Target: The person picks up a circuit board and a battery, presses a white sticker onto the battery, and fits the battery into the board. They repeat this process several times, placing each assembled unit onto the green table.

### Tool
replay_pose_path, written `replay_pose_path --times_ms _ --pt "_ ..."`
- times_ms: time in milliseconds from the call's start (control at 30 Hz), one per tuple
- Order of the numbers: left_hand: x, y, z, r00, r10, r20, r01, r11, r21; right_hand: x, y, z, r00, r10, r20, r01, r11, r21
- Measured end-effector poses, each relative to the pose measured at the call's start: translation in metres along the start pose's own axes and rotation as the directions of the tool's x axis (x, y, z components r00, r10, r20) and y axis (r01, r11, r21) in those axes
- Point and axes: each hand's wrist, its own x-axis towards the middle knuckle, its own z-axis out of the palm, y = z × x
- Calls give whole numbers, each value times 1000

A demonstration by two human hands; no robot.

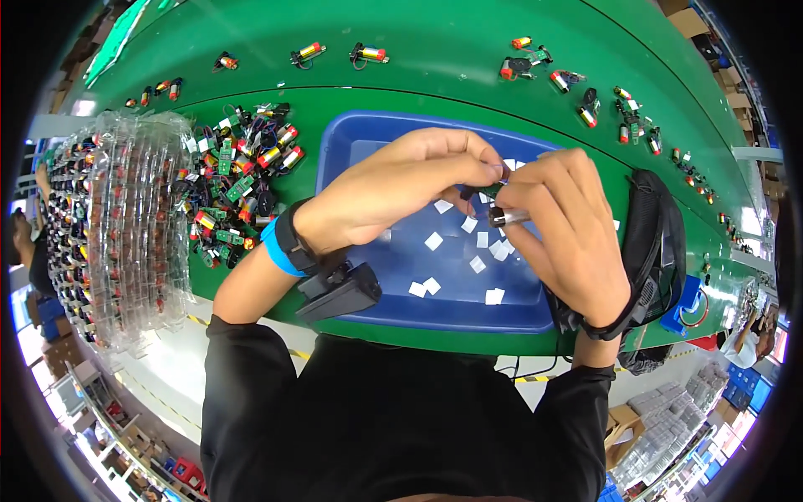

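Over a blue plastic tray [435, 311], both my hands meet around a small part. My left hand [401, 177] is closed, thumb and fingertips pinching a small green circuit board [492, 191] with a dark piece on it. Opposite it, my right hand [573, 230] is closed with its fingertips near the board. A short shiny cylinder with a dark end [504, 217] sticks out from the right fingers. Fingers cover much of both parts, so how they join is hidden. Several small white square pieces [433, 242] lie scattered on the tray floor below.
Left of the tray is a pile of circuit boards with red-yellow cells [242, 167]. Beyond it stand stacked clear plastic trays [138, 226] of similar parts. More assemblies [368, 54] dot the green table [435, 71]. A black bag [657, 234] lies at the tray's right.
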Motion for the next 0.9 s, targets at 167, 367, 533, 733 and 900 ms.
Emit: replay_pose_path --times_ms 167,367,533,733,900 --pt "5 -11 -1 994 92 -57 -72 956 284 1 -1 3 999 -35 2 35 994 -100" --pt "7 -3 -1 996 33 -81 -14 973 229 3 -7 19 994 -86 -59 74 980 -186" --pt "5 1 -2 997 -10 -72 12 999 38 5 7 14 984 -122 -133 96 977 -189" --pt "-3 17 -4 973 229 -12 -163 727 668 2 11 11 985 -40 -169 25 996 -89" --pt "0 9 -1 875 484 21 -357 615 703 3 7 6 988 2 -155 -13 997 -71"
